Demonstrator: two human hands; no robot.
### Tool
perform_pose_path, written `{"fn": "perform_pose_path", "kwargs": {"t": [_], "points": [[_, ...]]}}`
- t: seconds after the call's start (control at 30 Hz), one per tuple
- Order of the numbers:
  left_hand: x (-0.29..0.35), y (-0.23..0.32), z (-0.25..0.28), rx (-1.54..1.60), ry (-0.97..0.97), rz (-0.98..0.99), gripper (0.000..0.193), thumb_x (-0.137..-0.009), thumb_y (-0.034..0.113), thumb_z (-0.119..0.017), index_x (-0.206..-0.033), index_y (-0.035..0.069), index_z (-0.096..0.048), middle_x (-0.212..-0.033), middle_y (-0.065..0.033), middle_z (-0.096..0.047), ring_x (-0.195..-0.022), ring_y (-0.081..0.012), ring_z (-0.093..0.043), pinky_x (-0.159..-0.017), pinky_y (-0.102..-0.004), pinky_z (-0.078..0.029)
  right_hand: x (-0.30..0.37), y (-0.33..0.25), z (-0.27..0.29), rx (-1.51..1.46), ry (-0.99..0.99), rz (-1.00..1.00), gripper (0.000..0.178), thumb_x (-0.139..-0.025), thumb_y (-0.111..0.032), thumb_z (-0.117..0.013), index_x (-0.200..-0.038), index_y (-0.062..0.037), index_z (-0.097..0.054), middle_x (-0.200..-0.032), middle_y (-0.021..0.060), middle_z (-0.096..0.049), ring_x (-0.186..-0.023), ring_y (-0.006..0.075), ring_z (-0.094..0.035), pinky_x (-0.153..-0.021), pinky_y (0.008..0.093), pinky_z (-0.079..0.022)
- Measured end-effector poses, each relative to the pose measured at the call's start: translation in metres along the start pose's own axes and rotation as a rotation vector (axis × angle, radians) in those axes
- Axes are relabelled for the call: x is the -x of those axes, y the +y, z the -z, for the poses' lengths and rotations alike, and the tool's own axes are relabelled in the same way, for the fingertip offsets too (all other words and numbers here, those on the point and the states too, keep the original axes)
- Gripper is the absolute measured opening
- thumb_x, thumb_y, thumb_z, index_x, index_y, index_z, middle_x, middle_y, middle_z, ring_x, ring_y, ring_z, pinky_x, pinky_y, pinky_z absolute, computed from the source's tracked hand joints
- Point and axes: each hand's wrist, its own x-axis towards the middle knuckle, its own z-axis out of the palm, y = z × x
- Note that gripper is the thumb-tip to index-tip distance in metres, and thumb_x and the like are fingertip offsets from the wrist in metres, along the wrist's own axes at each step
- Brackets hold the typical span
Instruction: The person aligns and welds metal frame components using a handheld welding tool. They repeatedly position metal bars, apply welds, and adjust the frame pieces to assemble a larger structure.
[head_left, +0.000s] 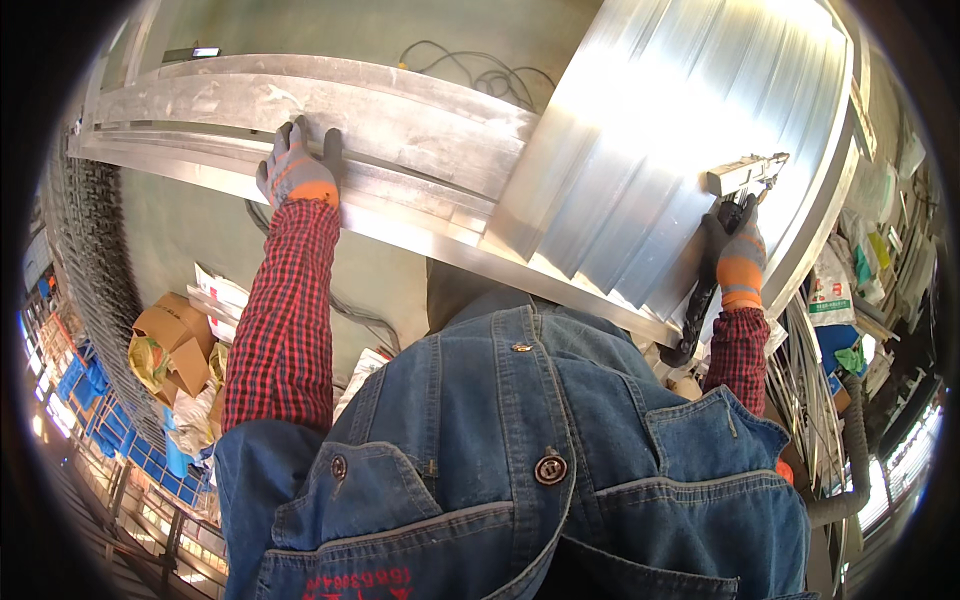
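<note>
My left hand (298, 172), in a grey and orange work glove, rests on the pale metal rails (400, 125) of a long frame. Its fingers lie over the rail with the thumb apart, and it grips nothing. A black and silver tool shaped like a nail gun (745, 178) is in my right hand (738, 255), gloved alike, with the fingers wrapped round its dark handle. This tool lies over ribbed, shiny metal sheeting (600, 170) that covers the frame's right part. Glare washes out the middle of the sheeting.
Behind the rails, a dark cable (490, 75) lies coiled on the floor. An opened cardboard box (175, 345) stands at the left near a stack of dark mesh (95, 250). Thin metal strips (808, 390), bags (830, 285) and a grey hose (857, 450) crowd the right side.
</note>
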Motion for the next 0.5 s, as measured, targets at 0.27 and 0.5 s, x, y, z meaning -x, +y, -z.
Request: {"fn": "perform_pose_path", "kwargs": {"t": [0.27, 0.5], "points": [[-0.003, 0.0, -0.002, 0.002, -0.007, 0.005, 0.082, -0.106, 0.072, -0.058, -0.172, 0.024, -0.054, -0.18, 0.002, -0.049, -0.161, -0.0252, -0.051, -0.138, -0.0463, -0.027, 0.0, 0.01, 0.008, -0.078, 0.04, -0.054, 0.087, -0.097, -0.04, -0.084, -0.17, -0.0081, -0.049, -0.128, 0.0212, -0.082, -0.116, 0.038, -0.08, -0.101, 0.0462, -0.061], [-0.005, -0.003, -0.01, -0.036, 0.054, -0.017, 0.082, -0.106, 0.073, -0.057, -0.172, 0.026, -0.054, -0.18, -0.0013, -0.049, -0.163, -0.0258, -0.048, -0.138, -0.048, -0.026, 0.055, 0.012, 0.09, -0.528, 0.114, -0.039, 0.043, -0.11, -0.034, -0.073, -0.125, 0.0065, -0.074, -0.093, 0.0083, -0.075, -0.082, 0.0162, -0.069, -0.072, 0.0346, -0.053]]}}
